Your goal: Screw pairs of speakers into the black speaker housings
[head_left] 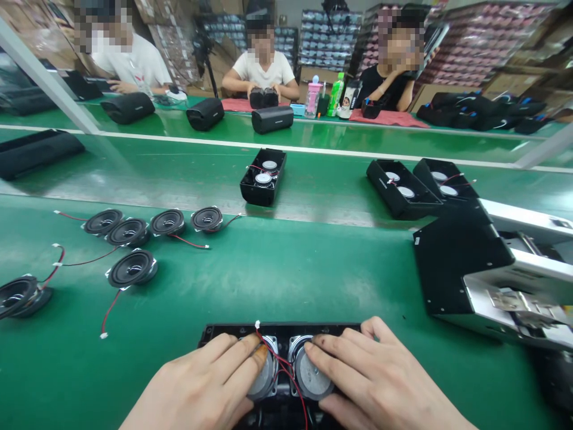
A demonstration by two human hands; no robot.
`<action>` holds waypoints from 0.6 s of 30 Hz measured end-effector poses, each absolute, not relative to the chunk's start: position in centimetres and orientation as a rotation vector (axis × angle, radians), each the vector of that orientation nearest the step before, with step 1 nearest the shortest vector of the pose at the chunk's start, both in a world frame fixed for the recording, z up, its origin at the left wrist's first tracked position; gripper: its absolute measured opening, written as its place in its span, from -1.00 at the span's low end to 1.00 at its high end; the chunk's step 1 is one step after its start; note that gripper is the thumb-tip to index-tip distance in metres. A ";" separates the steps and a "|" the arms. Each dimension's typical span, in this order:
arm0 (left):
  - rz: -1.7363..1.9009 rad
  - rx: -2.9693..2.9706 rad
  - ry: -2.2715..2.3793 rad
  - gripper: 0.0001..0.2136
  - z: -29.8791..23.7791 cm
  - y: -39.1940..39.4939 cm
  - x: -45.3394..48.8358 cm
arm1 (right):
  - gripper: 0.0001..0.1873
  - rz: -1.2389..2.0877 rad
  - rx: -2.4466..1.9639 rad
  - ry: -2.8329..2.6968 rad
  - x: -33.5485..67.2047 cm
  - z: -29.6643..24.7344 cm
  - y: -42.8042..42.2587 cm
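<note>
A black speaker housing [286,406] lies in front of me at the bottom of the view. Two speaker drivers sit side by side in it, their round grey magnets facing up. My left hand [203,376] is closed over the left driver [267,382], fingertips on its upper edge and thumb low down. On the right driver [313,377], my right hand [364,373] is closed in the same way, its fingers partly covering the magnet. Red and black wires [283,359] with a white plug [257,325] run between the two drivers. My hands hide the housing's ends.
Several loose speaker drivers [133,269] with wires lie at the left. A black and silver machine [465,269] stands at the right. Beyond, housings with drivers [263,176] rest on a green belt [322,191]. Several co-workers [262,68] sit across, near finished speakers [272,119] and bottles [335,94].
</note>
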State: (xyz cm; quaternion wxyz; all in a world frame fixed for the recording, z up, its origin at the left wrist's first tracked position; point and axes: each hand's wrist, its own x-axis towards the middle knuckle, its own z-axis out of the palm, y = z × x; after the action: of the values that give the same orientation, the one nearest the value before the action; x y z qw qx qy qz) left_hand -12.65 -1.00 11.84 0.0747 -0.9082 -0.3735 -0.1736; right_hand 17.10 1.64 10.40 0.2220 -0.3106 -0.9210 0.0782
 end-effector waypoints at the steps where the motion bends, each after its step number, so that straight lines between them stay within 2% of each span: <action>1: -0.522 -2.723 -1.120 -0.65 11.8 -1.0 -12.7 | -0.70 0.217 -0.856 -2.541 17.1 10.4 1.7; 10: -0.553 -2.710 -1.092 -0.64 11.5 -0.7 -12.9 | -0.74 0.210 -0.839 -2.548 17.0 10.6 1.9; 18: -0.518 -2.632 -1.004 -0.67 10.4 -0.7 -13.8 | -0.63 0.193 -0.866 -2.623 16.8 10.6 2.2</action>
State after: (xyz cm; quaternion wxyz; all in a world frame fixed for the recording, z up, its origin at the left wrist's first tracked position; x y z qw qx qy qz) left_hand -13.83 -0.75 10.37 0.1381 -0.9101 -0.3472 -0.1792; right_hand 16.75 2.16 10.58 0.1853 -0.3074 -0.9309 0.0687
